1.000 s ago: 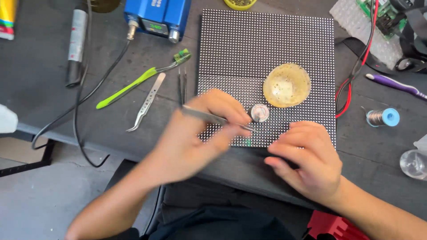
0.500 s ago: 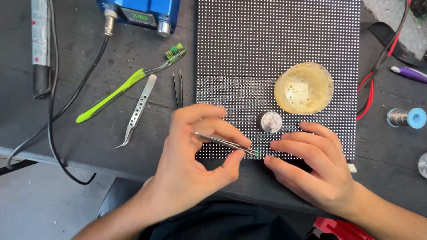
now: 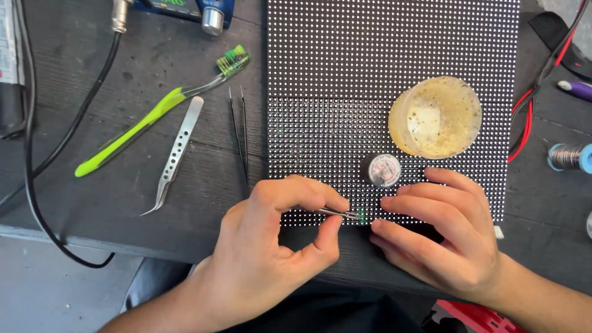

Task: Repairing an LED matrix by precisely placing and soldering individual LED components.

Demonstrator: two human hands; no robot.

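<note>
My left hand pinches thin metal tweezers, whose tips hold a tiny green part at the near edge of the black dotted LED panel. My right hand rests with curled fingers on the panel's near right corner, fingertips close to the tweezer tips, holding nothing. A small round silver tin and a yellowish round container sit on the panel just beyond my right hand.
On the dark table left of the panel lie silver perforated tweezers, black fine tweezers and a green toothbrush. A black cable loops at left. Red wires, a solder spool lie right.
The view has closed in on the panel. My left hand has brought the tweezers down to the panel's near edge, and my right hand has settled beside their tips.
</note>
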